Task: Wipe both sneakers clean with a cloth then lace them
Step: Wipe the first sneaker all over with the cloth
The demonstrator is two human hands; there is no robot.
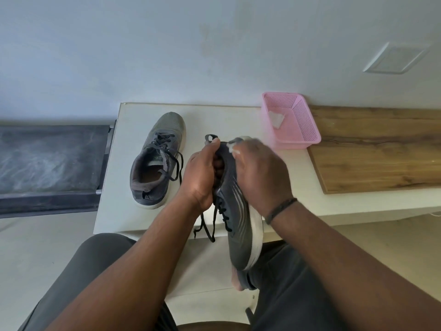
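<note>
Grey sneaker [238, 218] gripped between both hands.

A pale, bluish-white wall [167, 44] fills the upper half of the scene, evenly lit by soft daylight. At two o'clock a square white plate [397, 58] sits flush in it. Against the wall stands a white table [119, 187], and a wood-grain board [381, 149] lies across its top at three o'clock. At nine o'clock, beside the table, rests a dark, streaky slab [47, 158]. The floor [35, 247] below is light beige.
</note>
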